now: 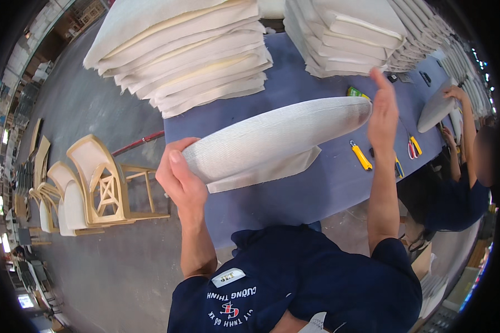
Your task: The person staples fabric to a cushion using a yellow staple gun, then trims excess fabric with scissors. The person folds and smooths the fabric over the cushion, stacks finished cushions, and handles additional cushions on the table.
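A seat cushion (278, 130) covered in light grey fabric is held up on its edge above the blue-grey table (272, 202). A loose flap of fabric (266, 172) hangs from its lower side. My left hand (182, 175) is closed round the cushion's left end, thumb on the near face. At the other end, my right hand (383, 114) is slightly blurred, its fingers stretched out and pointing away. Its palm is beside the cushion's right tip; whether they touch, I cannot tell.
Two tall stacks of fabric-covered pads, a left stack (194, 53) and a right stack (347, 39), stand on the table's far side. A yellow utility knife (361, 155) and yellow-handled tools (414, 146) lie at right. A co-worker (455, 194) handles another cushion (434, 111). Wooden chairs (103, 183) stand left.
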